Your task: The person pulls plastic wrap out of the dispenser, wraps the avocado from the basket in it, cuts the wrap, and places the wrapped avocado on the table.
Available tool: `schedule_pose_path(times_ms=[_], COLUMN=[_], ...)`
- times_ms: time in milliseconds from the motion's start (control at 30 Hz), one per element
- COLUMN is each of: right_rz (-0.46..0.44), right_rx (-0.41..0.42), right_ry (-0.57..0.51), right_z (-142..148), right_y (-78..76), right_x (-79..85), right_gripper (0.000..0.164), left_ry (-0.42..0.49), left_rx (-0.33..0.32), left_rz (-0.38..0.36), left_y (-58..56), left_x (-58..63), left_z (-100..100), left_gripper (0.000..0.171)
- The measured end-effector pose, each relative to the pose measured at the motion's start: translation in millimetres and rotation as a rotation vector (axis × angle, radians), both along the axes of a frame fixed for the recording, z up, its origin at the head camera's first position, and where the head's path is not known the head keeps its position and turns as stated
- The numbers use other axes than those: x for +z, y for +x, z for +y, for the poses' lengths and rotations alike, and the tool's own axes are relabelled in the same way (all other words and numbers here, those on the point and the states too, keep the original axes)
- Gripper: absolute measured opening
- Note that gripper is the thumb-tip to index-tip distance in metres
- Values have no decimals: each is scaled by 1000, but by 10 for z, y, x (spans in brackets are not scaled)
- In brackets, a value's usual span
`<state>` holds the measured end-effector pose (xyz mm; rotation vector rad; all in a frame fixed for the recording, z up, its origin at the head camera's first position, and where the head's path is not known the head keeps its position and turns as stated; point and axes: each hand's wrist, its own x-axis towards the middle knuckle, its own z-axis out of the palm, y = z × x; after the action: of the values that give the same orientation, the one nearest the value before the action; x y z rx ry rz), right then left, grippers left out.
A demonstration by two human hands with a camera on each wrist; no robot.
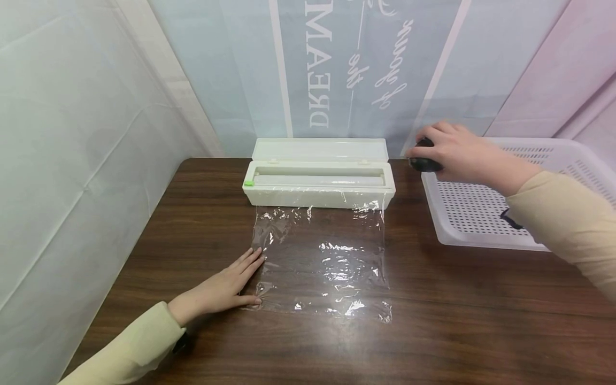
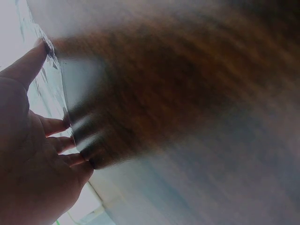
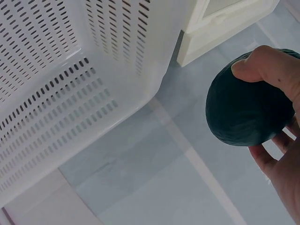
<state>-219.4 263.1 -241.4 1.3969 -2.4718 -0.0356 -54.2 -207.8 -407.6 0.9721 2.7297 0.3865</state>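
A sheet of clear cling film (image 1: 313,256) lies over the wooden table, drawn out from a white dispenser box (image 1: 322,198) whose lid stands raised. My left hand (image 1: 223,286) rests flat at the film's left edge, fingers straight, with thumb and fingertips on its margin. In the left wrist view the same hand (image 2: 37,150) shows its spread fingers along the film's edge. Up at the right, beside the basket's near-left corner, my right hand (image 1: 457,152) grips a dark green avocado (image 1: 425,158). The right wrist view shows the avocado (image 3: 248,103) between thumb and fingers.
A white perforated plastic basket (image 1: 474,238) stands on the right of the table (image 1: 192,214), beneath my right forearm. Behind the dispenser hangs a pale blue curtain (image 1: 231,64) with printed lettering. A small green slider (image 1: 248,183) sits at the box's left end.
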Motion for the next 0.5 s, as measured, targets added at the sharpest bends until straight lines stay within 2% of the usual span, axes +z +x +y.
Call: schedule_pose_path(times_ms=[500], right_rz=[-1], right_rx=[31], right_ry=[44], right_z=[-199], right_y=[116], right_x=[-14], right_gripper=[65], left_ry=[25], left_rx=[-8], left_rz=[21], left_y=[-3], left_x=[-28], left_z=[-10], left_gripper=[85])
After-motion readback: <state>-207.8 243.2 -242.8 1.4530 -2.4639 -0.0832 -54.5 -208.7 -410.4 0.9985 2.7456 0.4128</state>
